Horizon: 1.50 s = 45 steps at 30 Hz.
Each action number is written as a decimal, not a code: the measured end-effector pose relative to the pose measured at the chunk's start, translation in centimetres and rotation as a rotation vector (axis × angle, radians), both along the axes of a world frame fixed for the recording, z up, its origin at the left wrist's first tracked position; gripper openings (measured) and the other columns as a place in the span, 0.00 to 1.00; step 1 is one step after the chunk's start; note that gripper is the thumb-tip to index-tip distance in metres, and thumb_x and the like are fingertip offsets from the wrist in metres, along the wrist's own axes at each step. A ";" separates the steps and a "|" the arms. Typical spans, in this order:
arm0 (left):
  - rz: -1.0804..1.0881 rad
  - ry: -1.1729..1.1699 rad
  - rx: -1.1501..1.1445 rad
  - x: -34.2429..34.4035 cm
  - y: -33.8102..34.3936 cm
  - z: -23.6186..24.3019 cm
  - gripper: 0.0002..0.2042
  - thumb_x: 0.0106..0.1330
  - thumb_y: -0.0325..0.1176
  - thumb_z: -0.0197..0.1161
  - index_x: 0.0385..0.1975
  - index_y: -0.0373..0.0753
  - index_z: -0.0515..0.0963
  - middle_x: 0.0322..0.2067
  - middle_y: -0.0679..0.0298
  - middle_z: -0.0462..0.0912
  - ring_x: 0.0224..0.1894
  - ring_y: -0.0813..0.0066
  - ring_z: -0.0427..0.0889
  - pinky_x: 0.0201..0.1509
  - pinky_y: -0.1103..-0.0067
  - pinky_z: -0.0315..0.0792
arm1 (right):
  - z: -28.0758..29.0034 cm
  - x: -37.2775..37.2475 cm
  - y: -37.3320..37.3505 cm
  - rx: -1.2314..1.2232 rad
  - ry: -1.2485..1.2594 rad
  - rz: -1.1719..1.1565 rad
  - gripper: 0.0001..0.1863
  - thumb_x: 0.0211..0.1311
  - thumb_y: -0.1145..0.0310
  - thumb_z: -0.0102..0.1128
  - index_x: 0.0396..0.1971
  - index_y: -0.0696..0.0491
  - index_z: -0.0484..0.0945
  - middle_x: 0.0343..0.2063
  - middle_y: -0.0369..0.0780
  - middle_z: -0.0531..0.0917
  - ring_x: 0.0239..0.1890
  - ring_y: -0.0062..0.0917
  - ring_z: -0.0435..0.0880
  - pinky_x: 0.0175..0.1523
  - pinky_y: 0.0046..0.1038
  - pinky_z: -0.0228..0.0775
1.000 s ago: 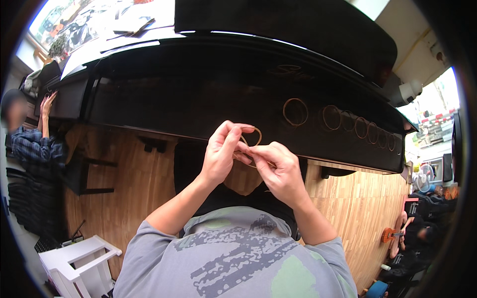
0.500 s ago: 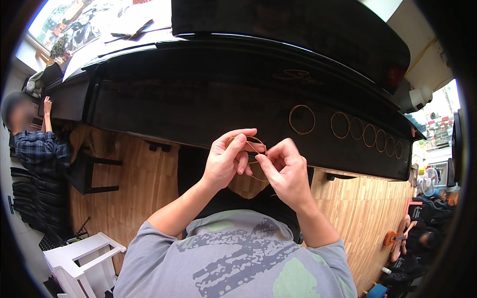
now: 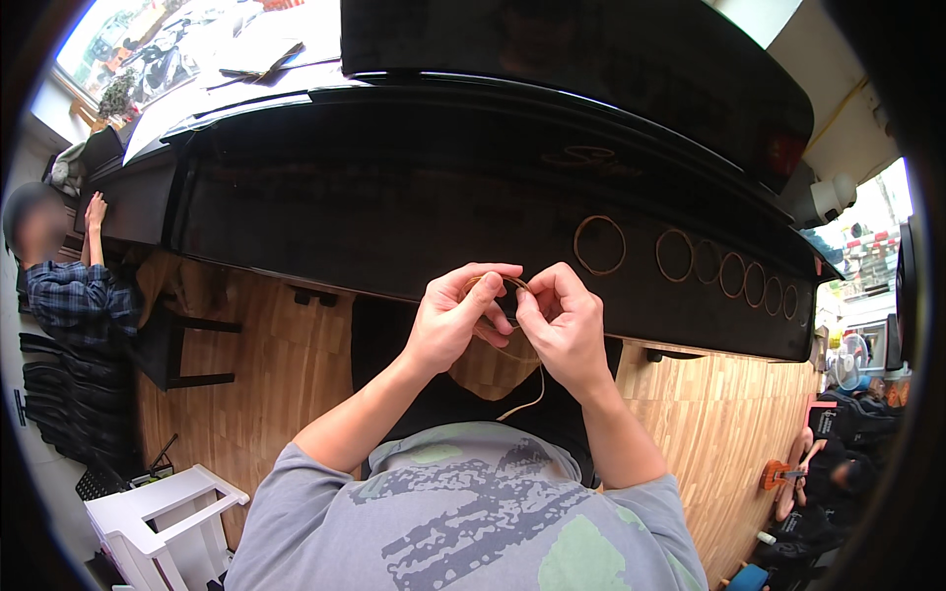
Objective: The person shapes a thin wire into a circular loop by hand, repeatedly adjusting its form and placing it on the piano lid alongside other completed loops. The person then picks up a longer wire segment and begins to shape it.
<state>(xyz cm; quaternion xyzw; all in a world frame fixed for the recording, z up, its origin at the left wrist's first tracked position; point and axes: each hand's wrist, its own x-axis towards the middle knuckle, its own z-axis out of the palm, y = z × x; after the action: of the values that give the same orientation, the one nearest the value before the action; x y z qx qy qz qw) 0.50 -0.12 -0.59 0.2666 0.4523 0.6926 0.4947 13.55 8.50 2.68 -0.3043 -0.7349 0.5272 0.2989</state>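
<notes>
The left hand [image 3: 443, 320] and right hand [image 3: 569, 330] pinch a thin, golden-brown looped strand [image 3: 514, 280], its tail dangling in a curve.

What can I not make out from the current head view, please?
Head view: held strand, its course partly hidden by left fingers and right fingers.
Head view: co-worker's hand, too small to tell what it touches.
Head view: blue item, cut off by lower edge.

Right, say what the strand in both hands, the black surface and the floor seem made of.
Strand: perhaps metal wire or cord, dull tan, smoothly curved. Black surface: maybe lacquered wood, glossy, with faint reflections. Floor: wood or laminate, satin, with plank lines.
</notes>
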 end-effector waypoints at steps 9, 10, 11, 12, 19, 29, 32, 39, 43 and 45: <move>0.248 0.719 0.203 0.5 -0.2 1.1 0.10 0.66 0.25 0.58 0.44 0.35 0.81 0.20 0.70 0.77 0.18 0.92 0.70 0.19 0.92 0.63 | -0.4 -0.8 0.3 0.087 0.040 -0.031 0.10 0.59 0.78 0.55 0.40 0.58 0.78 0.14 0.34 0.74 0.16 0.11 0.69 0.22 0.20 0.61; 0.275 0.765 0.279 0.7 -0.1 1.4 0.10 0.63 0.22 0.59 0.43 0.34 0.82 0.19 0.70 0.76 0.18 0.91 0.67 0.19 0.90 0.58 | -0.8 -0.8 0.5 0.011 0.084 -0.003 0.10 0.59 0.78 0.55 0.41 0.59 0.79 0.15 0.34 0.76 0.18 0.10 0.70 0.23 0.20 0.61; 0.273 0.787 0.282 0.5 -0.2 1.1 0.10 0.63 0.21 0.59 0.42 0.34 0.82 0.19 0.70 0.76 0.18 0.91 0.66 0.19 0.89 0.56 | -1.0 -0.6 0.3 -0.085 0.105 0.025 0.08 0.61 0.76 0.56 0.39 0.60 0.79 0.20 0.32 0.79 0.22 0.07 0.70 0.26 0.17 0.62; 0.271 0.810 0.284 0.3 -0.4 0.8 0.10 0.62 0.21 0.60 0.42 0.34 0.82 0.19 0.70 0.76 0.18 0.90 0.65 0.19 0.89 0.54 | -0.7 -0.6 0.4 -0.188 0.131 0.081 0.08 0.61 0.75 0.58 0.38 0.60 0.79 0.21 0.32 0.79 0.23 0.07 0.70 0.26 0.16 0.62; 0.211 0.509 0.157 0.1 -0.9 1.0 0.08 0.62 0.23 0.61 0.40 0.35 0.83 0.19 0.71 0.77 0.18 0.91 0.65 0.20 0.88 0.58 | -0.6 1.0 2.1 -0.756 0.251 0.443 0.06 0.59 0.72 0.65 0.32 0.57 0.79 0.24 0.31 0.79 0.27 0.09 0.75 0.34 0.13 0.69; 0.336 0.556 0.185 -0.6 -0.6 0.7 0.09 0.68 0.27 0.54 0.40 0.31 0.80 0.40 0.59 0.80 0.30 0.83 0.80 0.31 0.89 0.74 | -0.8 1.1 0.8 -0.344 0.177 0.109 0.03 0.63 0.73 0.59 0.31 0.57 0.77 0.26 0.30 0.77 0.28 0.08 0.73 0.33 0.12 0.66; 0.189 -0.009 0.181 -0.6 0.0 0.7 0.12 0.71 0.31 0.50 0.42 0.30 0.77 0.44 0.53 0.80 0.40 0.70 0.84 0.42 0.79 0.81 | 0.6 0.6 0.4 -0.458 0.166 0.158 0.03 0.63 0.73 0.60 0.31 0.56 0.77 0.25 0.28 0.76 0.26 0.06 0.70 0.30 0.12 0.62; 0.146 -0.088 0.269 0.2 0.5 0.5 0.09 0.69 0.31 0.54 0.42 0.33 0.74 0.42 0.52 0.82 0.46 0.68 0.82 0.49 0.73 0.79 | 0.4 -0.3 0.6 -0.415 -0.003 0.172 0.07 0.62 0.68 0.62 0.29 0.57 0.80 0.19 0.30 0.78 0.19 0.08 0.71 0.23 0.13 0.62; 0.177 0.044 0.258 0.9 0.6 0.8 0.07 0.66 0.22 0.57 0.42 0.32 0.74 0.41 0.55 0.82 0.42 0.75 0.82 0.47 0.79 0.78 | 0.3 -0.5 0.6 -0.402 0.033 0.083 0.08 0.60 0.69 0.63 0.27 0.57 0.76 0.21 0.33 0.79 0.19 0.11 0.75 0.22 0.15 0.68; 0.187 0.093 0.236 0.8 0.6 0.7 0.07 0.66 0.20 0.56 0.42 0.32 0.75 0.40 0.56 0.83 0.40 0.77 0.81 0.45 0.80 0.78 | -0.1 -0.6 0.7 -0.410 0.088 0.000 0.11 0.58 0.72 0.64 0.27 0.57 0.69 0.22 0.37 0.80 0.21 0.13 0.77 0.23 0.16 0.72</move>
<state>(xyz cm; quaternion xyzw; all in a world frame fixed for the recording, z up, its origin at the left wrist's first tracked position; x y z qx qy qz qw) 1.34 0.50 0.06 0.3116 0.4129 0.7708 0.3718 12.92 9.19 2.59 -0.3354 -0.5988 0.6783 0.2624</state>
